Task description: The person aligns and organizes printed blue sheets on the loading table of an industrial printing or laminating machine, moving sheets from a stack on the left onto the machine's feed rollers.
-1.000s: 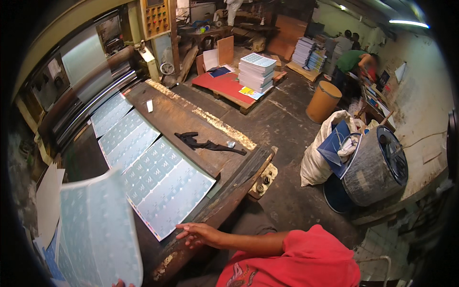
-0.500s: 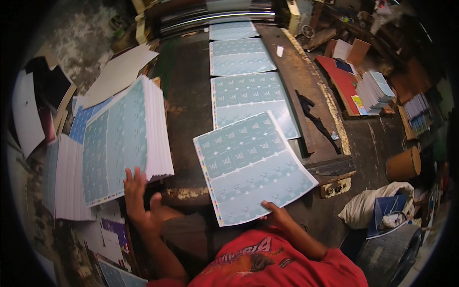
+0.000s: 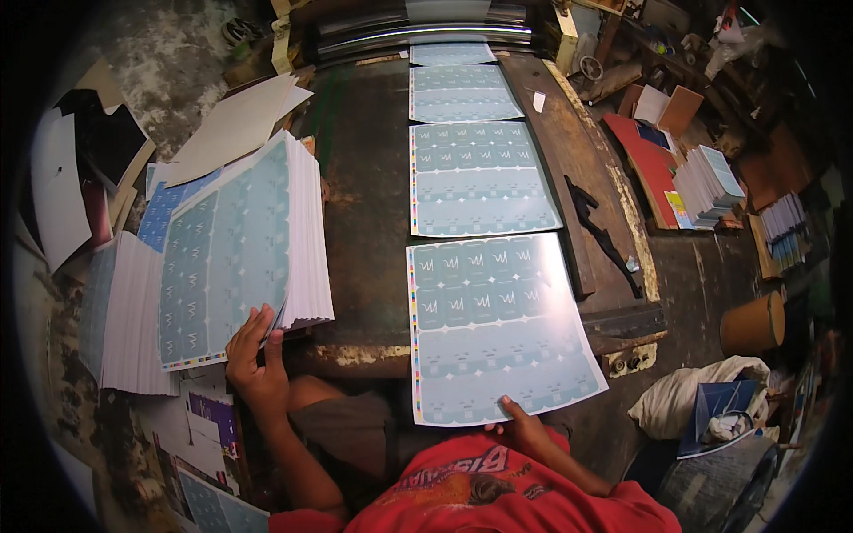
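A printed sheet, pale teal with a strip of colour patches along its left edge, is held at its near edge by my right hand, thumb on top. It lies in line behind other printed sheets, which lead to the shiny rollers. At the left, my left hand pinches the near right corner of a tall stack of printed sheets. That corner lifts a little between thumb and fingers; how many sheets are in the pinch cannot be made out.
Another stack of sheets stands left of the first, with blank boards behind. A black strap lies on the dark machine bed. Paper piles, a brown bin and a cloth sack are at right.
The sheet in my right hand has straightened and moved right into line with the others, which have shifted away toward the rollers. My left hand has closed on the stack's corner.
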Demonstrator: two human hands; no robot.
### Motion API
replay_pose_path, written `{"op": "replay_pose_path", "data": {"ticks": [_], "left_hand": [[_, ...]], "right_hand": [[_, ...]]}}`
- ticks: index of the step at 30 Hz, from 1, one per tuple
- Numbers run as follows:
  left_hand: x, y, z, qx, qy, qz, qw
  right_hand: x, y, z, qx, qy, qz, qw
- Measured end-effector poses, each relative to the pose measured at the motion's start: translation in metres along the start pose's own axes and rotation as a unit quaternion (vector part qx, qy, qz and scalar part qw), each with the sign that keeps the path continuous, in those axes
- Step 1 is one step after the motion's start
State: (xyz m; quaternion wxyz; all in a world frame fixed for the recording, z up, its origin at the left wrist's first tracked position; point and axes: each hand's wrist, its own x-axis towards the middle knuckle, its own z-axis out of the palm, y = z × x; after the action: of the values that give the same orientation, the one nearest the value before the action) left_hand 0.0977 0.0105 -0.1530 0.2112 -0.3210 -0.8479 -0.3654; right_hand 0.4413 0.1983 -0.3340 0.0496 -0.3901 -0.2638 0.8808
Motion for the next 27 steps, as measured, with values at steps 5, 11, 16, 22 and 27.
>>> {"op": "replay_pose_path", "data": {"ticks": [5, 11, 16, 22, 27], "left_hand": [[0.003, 0.003, -0.006, 0.002, -0.020, 0.006, 1.000], [0.004, 0.003, -0.009, -0.037, -0.039, -0.041, 0.998], [0.003, 0.000, -0.012, -0.095, -0.047, -0.077, 0.991], [-0.002, -0.009, -0.014, -0.118, -0.048, -0.185, 0.975], [0.007, -0.018, -0.007, -0.386, 0.176, -0.245, 0.872]], "right_hand": [[0.017, -0.013, 0.009, -0.032, 0.012, -0.033, 0.999], [0.050, -0.030, 0.007, 0.005, -0.007, -0.072, 0.997], [0.063, -0.048, 0.021, 0.051, 0.001, -0.078, 0.996], [0.085, -0.064, 0.028, 0.067, 0.013, -0.104, 0.992], [0.098, -0.062, 0.040, 0.081, 0.052, -0.172, 0.980]]}}
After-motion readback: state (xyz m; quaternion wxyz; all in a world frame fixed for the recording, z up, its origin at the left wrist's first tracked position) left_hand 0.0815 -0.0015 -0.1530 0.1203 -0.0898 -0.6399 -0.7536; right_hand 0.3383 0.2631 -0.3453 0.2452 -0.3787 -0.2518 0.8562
